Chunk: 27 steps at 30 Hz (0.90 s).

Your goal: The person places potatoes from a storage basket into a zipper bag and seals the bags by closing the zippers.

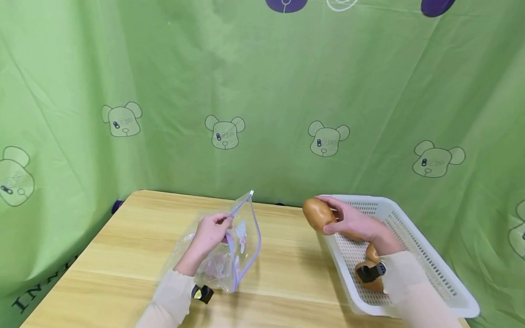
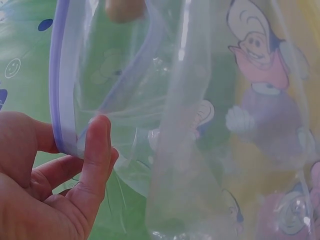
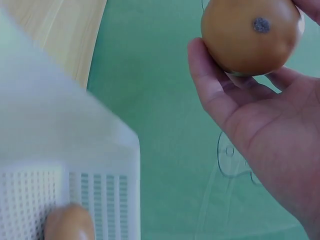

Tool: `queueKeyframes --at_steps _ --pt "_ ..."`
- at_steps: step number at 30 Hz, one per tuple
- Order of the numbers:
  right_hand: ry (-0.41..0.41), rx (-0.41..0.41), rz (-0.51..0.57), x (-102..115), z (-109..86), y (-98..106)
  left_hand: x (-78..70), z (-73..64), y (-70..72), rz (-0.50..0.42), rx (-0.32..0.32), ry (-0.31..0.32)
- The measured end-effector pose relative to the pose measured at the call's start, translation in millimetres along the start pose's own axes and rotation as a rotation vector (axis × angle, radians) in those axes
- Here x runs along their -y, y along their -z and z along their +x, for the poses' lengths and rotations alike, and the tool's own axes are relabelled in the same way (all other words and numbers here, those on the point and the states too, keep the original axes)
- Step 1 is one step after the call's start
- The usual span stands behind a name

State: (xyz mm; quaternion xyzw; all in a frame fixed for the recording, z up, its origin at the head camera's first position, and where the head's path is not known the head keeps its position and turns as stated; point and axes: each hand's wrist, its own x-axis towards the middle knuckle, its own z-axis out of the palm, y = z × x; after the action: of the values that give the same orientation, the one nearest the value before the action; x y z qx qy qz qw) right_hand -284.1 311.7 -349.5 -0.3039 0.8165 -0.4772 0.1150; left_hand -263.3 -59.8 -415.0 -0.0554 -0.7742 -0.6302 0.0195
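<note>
My left hand point(image 1: 212, 232) pinches the rim of a clear zip bag point(image 1: 217, 268) with a purple-blue seal, its mouth spread and facing right. Cartoon figures point(image 2: 262, 55) printed on the bag show in the left wrist view. Over the far left corner of a white basket, my right hand point(image 1: 358, 223) grips a shiny brown oval bread roll point(image 1: 316, 214) between thumb and fingers. A dark rough spot marks the roll's point(image 3: 250, 42) end in the right wrist view. More brown rolls point(image 1: 373, 283) lie in the basket, partly covered by the right arm.
The white slotted basket point(image 1: 433, 255) stands at the right of the wooden table point(image 1: 285, 271). A green curtain point(image 1: 274, 87) with bear prints hangs right behind the table. Each wrist carries a small black camera point(image 1: 203, 293).
</note>
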Motion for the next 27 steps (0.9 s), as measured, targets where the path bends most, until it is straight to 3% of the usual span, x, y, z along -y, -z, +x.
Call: queueKeyframes --at_steps 8,27 --pt "-0.008 0.039 0.030 14 12.3 -25 0.0 0.6 -2.0 0.008 0.008 -0.003" --pt "0.125 0.227 0.177 31 51.6 -82 -1.9 2.6 -7.3 0.026 -0.012 -0.019"
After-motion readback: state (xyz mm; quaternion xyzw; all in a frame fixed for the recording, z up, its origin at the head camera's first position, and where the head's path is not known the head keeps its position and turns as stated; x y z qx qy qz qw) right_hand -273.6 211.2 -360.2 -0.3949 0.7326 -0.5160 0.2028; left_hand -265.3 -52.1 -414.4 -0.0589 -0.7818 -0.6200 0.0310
